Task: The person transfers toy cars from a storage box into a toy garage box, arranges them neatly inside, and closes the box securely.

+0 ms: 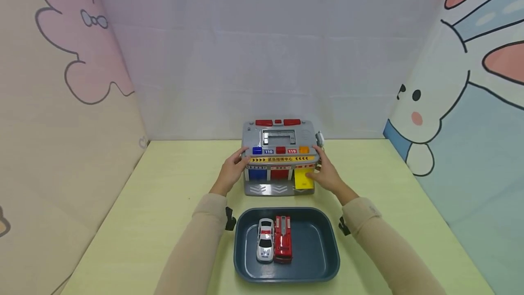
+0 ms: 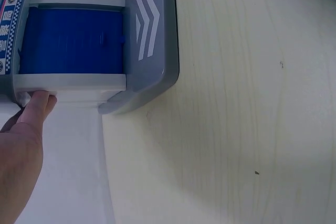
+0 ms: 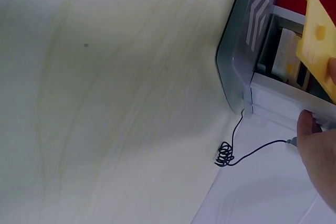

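A grey toy garage [image 1: 280, 160] stands at the back of the table, with blue, red and yellow doors along its front. My left hand [image 1: 234, 170] grips its left side, fingertips at the roof corner and a digit against the white side wall near the blue door [image 2: 73, 40]. On the right side, my right hand [image 1: 329, 174] holds the garage's edge, one digit touching the yellow door [image 3: 318, 38]. That door is swung outward. Behind it, a white-and-yellow object [image 3: 286, 56] shows inside the bay. The red door [image 1: 280, 174] is closed.
In front of the garage sits a dark blue tray [image 1: 315, 278] holding a white police car [image 1: 265, 242] and a red fire truck [image 1: 283, 240]. A coiled black cord [image 3: 226, 153] hangs by the garage's right side. A pale curtain [image 1: 262, 67] backs the table.
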Tool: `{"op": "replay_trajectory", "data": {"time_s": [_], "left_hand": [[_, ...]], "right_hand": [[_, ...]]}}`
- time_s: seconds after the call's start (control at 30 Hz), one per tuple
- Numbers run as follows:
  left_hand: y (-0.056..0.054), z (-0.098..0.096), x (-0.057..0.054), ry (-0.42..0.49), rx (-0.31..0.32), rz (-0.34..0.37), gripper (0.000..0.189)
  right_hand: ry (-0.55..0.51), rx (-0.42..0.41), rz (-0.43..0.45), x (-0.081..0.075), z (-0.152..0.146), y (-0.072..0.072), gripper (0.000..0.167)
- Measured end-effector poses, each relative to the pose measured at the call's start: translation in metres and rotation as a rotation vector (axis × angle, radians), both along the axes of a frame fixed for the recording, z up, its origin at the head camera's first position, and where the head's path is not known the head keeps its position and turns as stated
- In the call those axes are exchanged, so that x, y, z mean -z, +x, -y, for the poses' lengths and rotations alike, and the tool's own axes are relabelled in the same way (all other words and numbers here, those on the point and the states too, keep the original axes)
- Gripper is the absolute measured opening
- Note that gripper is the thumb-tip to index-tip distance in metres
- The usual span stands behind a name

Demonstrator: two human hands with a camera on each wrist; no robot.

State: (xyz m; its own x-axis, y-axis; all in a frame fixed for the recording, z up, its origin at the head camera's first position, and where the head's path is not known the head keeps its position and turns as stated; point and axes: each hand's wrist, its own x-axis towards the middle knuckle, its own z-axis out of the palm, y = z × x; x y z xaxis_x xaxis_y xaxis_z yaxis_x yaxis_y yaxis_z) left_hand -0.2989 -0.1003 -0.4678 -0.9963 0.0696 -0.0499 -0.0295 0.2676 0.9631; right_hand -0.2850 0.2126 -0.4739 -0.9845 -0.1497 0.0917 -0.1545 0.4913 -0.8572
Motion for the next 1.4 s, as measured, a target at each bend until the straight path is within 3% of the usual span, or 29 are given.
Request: {"op": "replay_trajectory", "data": {"time_s": [0.13,0.63,1.17,1.4], "left_hand": [[-0.001,0.002,-0.001,-0.006,0.002,-0.004,0.048],[0.001,0.001,-0.003,-0.004,-0.012,0.004,0.048],[-0.001,0.0,0.002,-0.013,-0.026,-0.012,0.047],[0.0,-0.002,0.004,-0.009,-0.032,-0.016,0.047]], "right_hand": [[0.007,-0.01,-0.069,0.003,0.003,-0.004,0.09],[0.036,0.057,-0.18,0.013,0.009,-0.006,0.086],[0.084,0.08,-0.182,0.014,0.009,-0.008,0.084],[0.107,0.094,-0.235,0.018,0.006,-0.009,0.08]]}}
